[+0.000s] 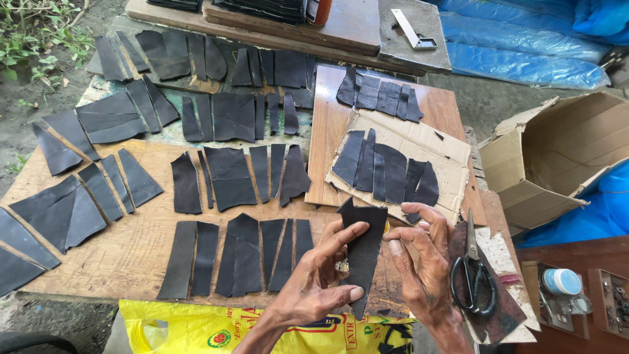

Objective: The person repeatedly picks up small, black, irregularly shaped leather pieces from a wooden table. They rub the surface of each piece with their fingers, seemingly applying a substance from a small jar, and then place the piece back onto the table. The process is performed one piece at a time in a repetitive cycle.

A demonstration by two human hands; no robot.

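Holding a dark leather piece (362, 244) upright between them, both hands sit at the near edge of the table (137, 249). The left hand (318, 282) has its fingers (341, 237) closed on the piece's left edge, thumb pressed at its lower tip. The right hand (422, 262) pinches the right edge with its thumb, its other fingers curled loosely behind. Just right of that hand lie black-handled scissors (472, 269) on a worn scrap board (501, 314). Below the hands, a yellow plastic bag (196, 328) hangs off the table edge. Beyond, rows of cut leather pieces (229, 177) cover the table, more rest on a cardboard sheet (445, 157), and an open cardboard box (557, 157) stands further right.
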